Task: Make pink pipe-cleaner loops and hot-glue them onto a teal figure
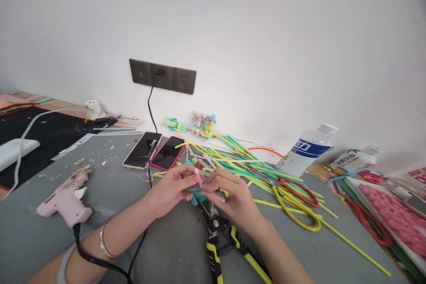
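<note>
My left hand [176, 186] and my right hand [231, 191] are close together over the front of the table. Both have their fingers closed on a pale pink pipe cleaner [199, 176], which is bent between them. Part of it is hidden by the fingers. Just below lie wire-stripper pliers [215, 224] with black and yellow handles, jaws pointing at my hands. A small teal pipe-cleaner piece [195, 197] shows behind the fingers, partly covered.
Loose yellow and teal pipe cleaners [239, 155] spread behind my hands, with scissors [299, 193] among them. A pink glue gun [68, 199] lies left, its cord passing my left arm. Two phones [141, 151], small figures [203, 125] and a bottle [304, 151] stand or lie farther back.
</note>
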### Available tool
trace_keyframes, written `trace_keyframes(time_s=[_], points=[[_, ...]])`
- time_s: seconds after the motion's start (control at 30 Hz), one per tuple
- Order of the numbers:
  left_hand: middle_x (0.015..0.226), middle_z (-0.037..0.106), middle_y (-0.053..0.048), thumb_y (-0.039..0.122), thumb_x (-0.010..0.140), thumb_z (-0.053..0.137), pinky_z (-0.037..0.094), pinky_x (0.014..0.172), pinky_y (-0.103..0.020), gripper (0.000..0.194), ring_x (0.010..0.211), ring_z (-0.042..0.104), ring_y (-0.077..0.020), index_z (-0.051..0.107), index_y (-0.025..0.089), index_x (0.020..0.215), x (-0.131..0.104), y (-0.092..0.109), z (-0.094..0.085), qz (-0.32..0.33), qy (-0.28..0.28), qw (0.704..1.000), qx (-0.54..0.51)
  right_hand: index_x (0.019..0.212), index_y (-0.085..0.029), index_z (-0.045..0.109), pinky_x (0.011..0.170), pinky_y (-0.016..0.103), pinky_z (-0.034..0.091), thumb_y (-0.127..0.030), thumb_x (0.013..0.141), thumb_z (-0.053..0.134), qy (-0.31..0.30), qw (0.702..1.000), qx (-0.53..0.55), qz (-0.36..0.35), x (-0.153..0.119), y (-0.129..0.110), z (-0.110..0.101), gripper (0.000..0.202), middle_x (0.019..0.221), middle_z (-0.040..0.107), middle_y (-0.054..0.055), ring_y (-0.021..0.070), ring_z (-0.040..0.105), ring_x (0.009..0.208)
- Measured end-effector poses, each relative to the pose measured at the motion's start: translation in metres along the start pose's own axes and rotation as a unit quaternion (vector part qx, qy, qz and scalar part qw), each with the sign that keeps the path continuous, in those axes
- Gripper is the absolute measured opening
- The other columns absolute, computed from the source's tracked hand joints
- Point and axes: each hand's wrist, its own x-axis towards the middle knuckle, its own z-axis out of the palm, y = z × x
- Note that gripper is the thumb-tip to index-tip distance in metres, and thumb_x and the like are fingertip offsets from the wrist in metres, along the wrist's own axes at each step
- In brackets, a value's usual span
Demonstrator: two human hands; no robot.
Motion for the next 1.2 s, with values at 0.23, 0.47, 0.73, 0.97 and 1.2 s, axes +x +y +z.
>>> trace_keyframes(time_s=[0.23, 0.47, 0.73, 0.97, 1.2], points=[[0.067, 0.058, 0.002, 0.041, 0.069, 0.087, 0.034, 0.05, -0.021, 0.03, 0.056, 0.045, -0.0077, 0.071, 0.017, 0.076, 0.0, -0.001, -0.002, 0.033, 0.001, 0.997, 0.064, 0.083, -0.022, 0.063, 0.064, 0.031, 0.047, -0.023, 0.095, 0.063, 0.008, 0.999, 0.002, 0.031, 0.001, -0.001, -0.004, 0.012, 0.077, 0.064, 0.005, 0.0187, 0.059, 0.071], [0.073, 0.063, -0.001, 0.04, 0.069, 0.085, 0.035, 0.05, -0.023, 0.026, 0.056, 0.045, -0.0078, 0.076, 0.015, 0.073, 0.002, 0.0, -0.007, 0.062, -0.034, 0.986, 0.154, 0.081, -0.022, 0.061, 0.064, 0.028, 0.045, -0.027, 0.09, 0.071, -0.009, 0.996, 0.051, 0.077, 0.0, -0.002, -0.009, 0.014, 0.075, 0.063, 0.002, 0.0167, 0.056, 0.069], [0.067, 0.067, 0.001, 0.024, 0.071, 0.085, 0.035, 0.054, -0.02, 0.032, 0.057, 0.052, -0.0081, 0.056, 0.017, 0.081, 0.0, 0.001, -0.01, -0.002, -0.108, 0.985, 0.131, 0.1, -0.022, 0.073, 0.066, 0.028, 0.047, -0.031, 0.082, 0.079, -0.078, 0.975, 0.164, 0.131, 0.002, -0.003, -0.014, 0.021, 0.081, 0.067, 0.003, 0.0162, 0.059, 0.071], [0.066, 0.064, 0.005, 0.02, 0.069, 0.085, 0.035, 0.05, -0.018, 0.038, 0.056, 0.054, -0.0078, 0.049, 0.019, 0.081, -0.002, 0.0, -0.009, -0.036, -0.14, 0.981, 0.133, 0.092, -0.022, 0.078, 0.072, 0.03, 0.047, -0.032, 0.084, 0.078, -0.102, 0.966, 0.199, 0.127, 0.003, -0.003, -0.016, 0.013, 0.076, 0.072, 0.004, 0.0178, 0.061, 0.074], [0.068, 0.068, 0.001, 0.022, 0.071, 0.084, 0.034, 0.051, -0.018, 0.027, 0.057, 0.052, -0.0074, 0.058, 0.016, 0.078, -0.003, 0.002, -0.007, -0.031, -0.148, 0.978, 0.142, 0.088, -0.02, 0.077, 0.07, 0.029, 0.045, -0.033, 0.087, 0.075, -0.097, 0.952, 0.241, 0.16, 0.003, -0.003, -0.016, 0.013, 0.077, 0.07, 0.004, 0.0158, 0.059, 0.071]])
